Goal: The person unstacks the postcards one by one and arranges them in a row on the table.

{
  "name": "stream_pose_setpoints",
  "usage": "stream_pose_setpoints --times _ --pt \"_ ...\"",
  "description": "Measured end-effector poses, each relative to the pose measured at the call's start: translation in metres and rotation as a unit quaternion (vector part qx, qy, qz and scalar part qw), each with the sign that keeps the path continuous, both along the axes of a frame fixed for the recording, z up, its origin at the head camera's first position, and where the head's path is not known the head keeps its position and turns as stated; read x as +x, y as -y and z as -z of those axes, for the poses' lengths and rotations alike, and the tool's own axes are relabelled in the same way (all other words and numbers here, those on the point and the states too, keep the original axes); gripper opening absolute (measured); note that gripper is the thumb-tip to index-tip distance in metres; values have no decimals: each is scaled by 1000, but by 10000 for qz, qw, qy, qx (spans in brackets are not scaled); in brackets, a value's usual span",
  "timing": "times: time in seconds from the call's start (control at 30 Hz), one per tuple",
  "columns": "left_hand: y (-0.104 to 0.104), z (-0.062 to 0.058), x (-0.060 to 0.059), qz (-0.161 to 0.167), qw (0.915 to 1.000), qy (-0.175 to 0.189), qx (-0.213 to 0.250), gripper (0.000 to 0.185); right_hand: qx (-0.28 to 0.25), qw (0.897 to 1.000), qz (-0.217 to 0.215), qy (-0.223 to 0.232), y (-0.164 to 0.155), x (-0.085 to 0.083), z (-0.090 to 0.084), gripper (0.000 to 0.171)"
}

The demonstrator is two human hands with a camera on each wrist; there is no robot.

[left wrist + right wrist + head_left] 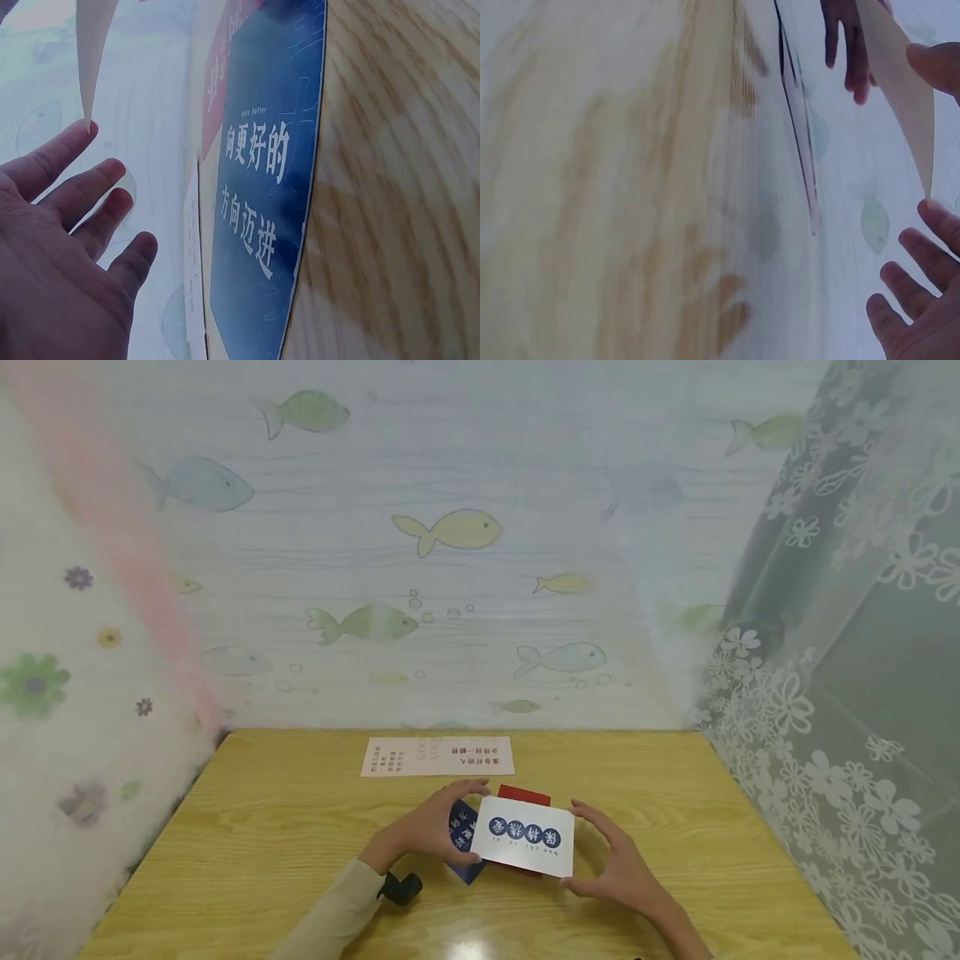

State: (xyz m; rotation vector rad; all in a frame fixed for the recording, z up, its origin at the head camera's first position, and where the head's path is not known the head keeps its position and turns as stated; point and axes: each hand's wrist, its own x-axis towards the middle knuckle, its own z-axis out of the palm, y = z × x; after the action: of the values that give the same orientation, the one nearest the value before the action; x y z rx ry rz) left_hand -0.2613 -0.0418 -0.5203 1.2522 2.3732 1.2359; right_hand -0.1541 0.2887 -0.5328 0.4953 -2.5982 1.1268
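White card (527,845): rectangular, plain white face printed with four dark blue round badges in a row, each bearing a pale character, and a thin line of small lettering beneath; seen upside down in the head view; held lifted off the table, between both hands, above the blue and red cards; shown edge-on in both wrist views as a thin, slightly curved pale sheet (91,60) (904,90).
Left hand (435,828): at the card's left short edge, thumb along the upper corner, fingers curled beneath the lower corner; in the left wrist view, fingers (82,195) spread and nearly straight, index fingertip touching the card's corner.
Right hand (611,864): at the card's right short edge, fingers spread, index finger near the upper corner, thumb near the lower corner; in the right wrist view, thumb pressed against the card's edge, other fingers (911,289) loosely extended below it.
Blue card (262,202): flat on the table under the white card, glossy dark blue with white characters; mostly hidden in the head view.
Red card (524,795): flat on the table, only the far edge visible beyond the white card.
Pale sheet (438,756): flat near the table's far edge, well apart from the hands, printed with red columns of text.
Table (262,827): light wood grain.
Backdrop (420,568): curtain patterned with fish.
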Motion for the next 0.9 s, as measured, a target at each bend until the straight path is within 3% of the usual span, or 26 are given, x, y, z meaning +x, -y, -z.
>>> stream_pose_setpoints --times 0.37,0.7,0.9 --pt "-6 -1 -1 -87 9999 54 85 87 26 9999 16 -118 -6 -5 -1 102" --pt "-20 -1 -10 -253 9994 185 158 91 -299 9992 -260 -13 -26 -24 3 99" --pt "-27 1 -17 -364 9990 263 74 94 -146 9994 -305 13 -32 -36 2 100"
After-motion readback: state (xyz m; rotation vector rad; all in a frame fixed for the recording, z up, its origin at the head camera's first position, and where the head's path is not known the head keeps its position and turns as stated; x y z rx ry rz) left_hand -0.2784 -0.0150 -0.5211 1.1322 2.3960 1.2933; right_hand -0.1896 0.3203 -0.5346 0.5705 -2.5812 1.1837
